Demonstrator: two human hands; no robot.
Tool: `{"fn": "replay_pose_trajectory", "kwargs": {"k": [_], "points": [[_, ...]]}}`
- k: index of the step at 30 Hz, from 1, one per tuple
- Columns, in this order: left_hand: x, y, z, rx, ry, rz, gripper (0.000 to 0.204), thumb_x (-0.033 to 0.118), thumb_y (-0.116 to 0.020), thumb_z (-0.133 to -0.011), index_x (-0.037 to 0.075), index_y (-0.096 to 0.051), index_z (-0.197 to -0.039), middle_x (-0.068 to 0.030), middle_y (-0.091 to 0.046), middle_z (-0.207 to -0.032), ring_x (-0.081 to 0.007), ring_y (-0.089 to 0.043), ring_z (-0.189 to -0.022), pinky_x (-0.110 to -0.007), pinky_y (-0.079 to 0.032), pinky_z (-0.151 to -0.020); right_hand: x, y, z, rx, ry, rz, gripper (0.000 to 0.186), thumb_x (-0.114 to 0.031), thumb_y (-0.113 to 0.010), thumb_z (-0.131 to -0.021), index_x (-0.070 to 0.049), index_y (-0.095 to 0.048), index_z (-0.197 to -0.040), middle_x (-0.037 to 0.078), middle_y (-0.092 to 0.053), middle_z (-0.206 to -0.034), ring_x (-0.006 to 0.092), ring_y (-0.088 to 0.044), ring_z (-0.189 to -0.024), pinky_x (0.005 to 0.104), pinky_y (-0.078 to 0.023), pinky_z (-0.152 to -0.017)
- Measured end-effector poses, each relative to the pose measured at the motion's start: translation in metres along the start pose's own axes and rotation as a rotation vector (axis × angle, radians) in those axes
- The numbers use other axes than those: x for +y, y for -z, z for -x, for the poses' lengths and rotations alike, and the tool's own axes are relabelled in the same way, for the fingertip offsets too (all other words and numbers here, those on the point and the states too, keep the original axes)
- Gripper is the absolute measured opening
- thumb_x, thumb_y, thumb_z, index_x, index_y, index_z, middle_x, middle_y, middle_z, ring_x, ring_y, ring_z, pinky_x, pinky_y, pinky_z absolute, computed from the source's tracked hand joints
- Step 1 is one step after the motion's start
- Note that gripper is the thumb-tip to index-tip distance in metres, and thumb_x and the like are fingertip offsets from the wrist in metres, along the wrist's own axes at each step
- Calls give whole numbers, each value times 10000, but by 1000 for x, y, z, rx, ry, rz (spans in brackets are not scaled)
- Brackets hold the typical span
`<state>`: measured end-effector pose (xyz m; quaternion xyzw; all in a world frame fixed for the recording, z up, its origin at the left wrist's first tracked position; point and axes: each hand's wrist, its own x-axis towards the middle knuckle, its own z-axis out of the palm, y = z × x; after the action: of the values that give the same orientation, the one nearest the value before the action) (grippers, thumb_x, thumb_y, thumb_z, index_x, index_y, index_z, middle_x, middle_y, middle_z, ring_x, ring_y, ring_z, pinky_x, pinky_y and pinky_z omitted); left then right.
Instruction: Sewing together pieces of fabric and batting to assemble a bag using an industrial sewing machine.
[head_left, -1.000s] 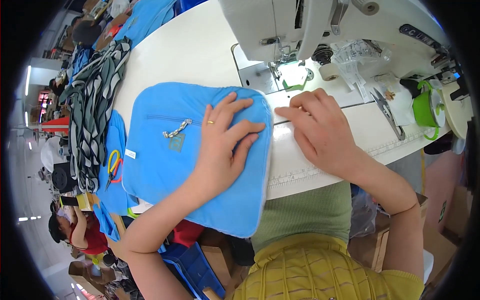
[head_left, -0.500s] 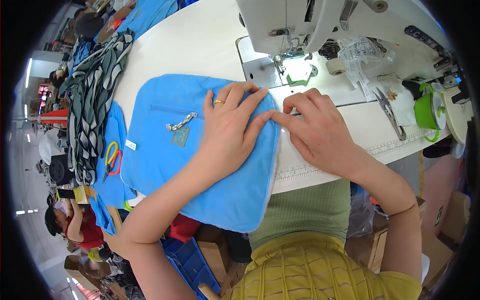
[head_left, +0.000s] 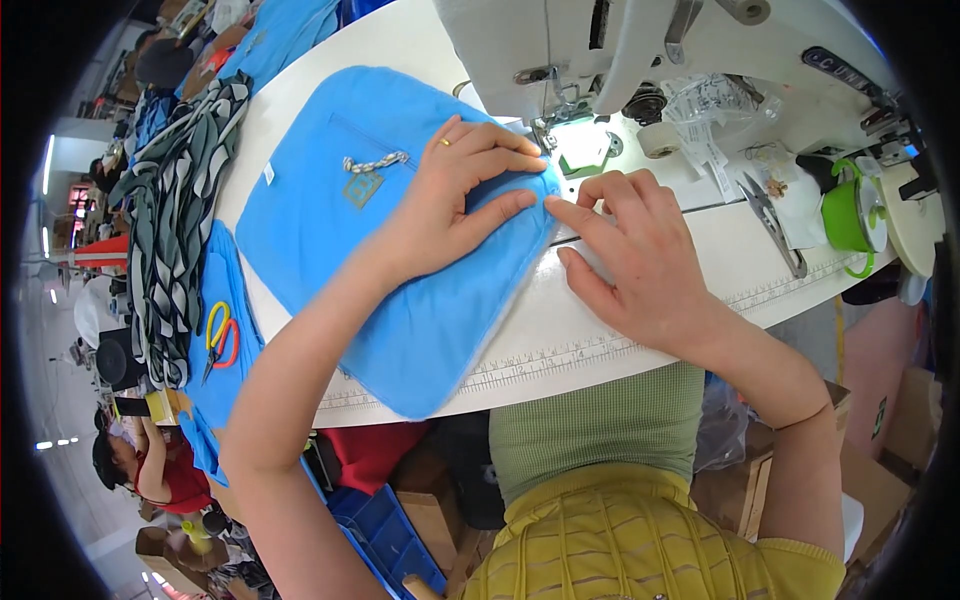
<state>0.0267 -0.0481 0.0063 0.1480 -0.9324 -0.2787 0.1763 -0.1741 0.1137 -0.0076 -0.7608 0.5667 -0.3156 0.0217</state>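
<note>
A blue fabric piece (head_left: 320,240) with rounded corners lies flat on the sewing machine table, its upper right corner by the lit needle area. It carries a zip line, a braided cord pull (head_left: 376,162) and a small square patch (head_left: 362,189). My left hand (head_left: 455,195) rests open on the fabric, fingertips close to its right edge, thumb apart. My right hand (head_left: 635,250) touches that edge with the index fingertip; its thumb stands away and the other fingers are bent. The sewing machine (head_left: 560,50) stands just beyond both hands; its needle tip is hard to make out.
Scissors with yellow and red handles (head_left: 218,335) lie on blue cloth at the left, beside a grey-and-white strip bundle (head_left: 185,230). At the right are metal snips (head_left: 775,225), a green cup (head_left: 850,215) and a thread spool (head_left: 658,140). A ruler strip (head_left: 520,372) follows the front edge.
The blue fabric has turned and moved up and left, its right corner now nearer the needle. My left hand went up with it. My right thumb has come away from the edge.
</note>
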Motion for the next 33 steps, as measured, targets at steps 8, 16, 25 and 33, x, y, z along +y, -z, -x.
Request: {"fn": "replay_pose_trajectory", "kwargs": {"k": [8,16,25,33], "points": [[-11,1,-12,17,-9,68,322,173,-769,-961,156,-774,-1283,-106,-636,-1352,-293,-549,-1324,-393,-402,-1144,-1,0,-2,-1,-20,-7,470,-155,-729,-855,-39,-667,-1306,95,-580,-1150,283,-530,-1001,417,-427,-857],[-21,9,-14,-21,19,99,310,166,-781,-946,171,-796,-1256,-126,-646,-1345,-286,-594,-1228,-360,-445,-1075,-1,1,-4,-2,-1,11,425,-185,-719,-864,-32,-680,-1259,88,-562,-1121,277,-538,-1024,425,-446,-838],[-10,9,-11,-66,24,18,330,146,-732,-976,201,-782,-1297,-178,-587,-1406,-323,-548,-1266,-390,-405,-1122,1,-1,-5,17,1,22,423,-192,-713,-869,-34,-680,-1259,86,-563,-1088,270,-532,-1000,421,-442,-830],[0,2,-8,-15,155,8,259,169,-746,-960,195,-824,-1205,-147,-597,-1133,-316,-542,-1156,-499,-234,-1235,3,-1,-6,16,7,61,444,-224,-725,-870,-44,-671,-1272,81,-561,-1081,269,-530,-1000,422,-438,-841]]}}
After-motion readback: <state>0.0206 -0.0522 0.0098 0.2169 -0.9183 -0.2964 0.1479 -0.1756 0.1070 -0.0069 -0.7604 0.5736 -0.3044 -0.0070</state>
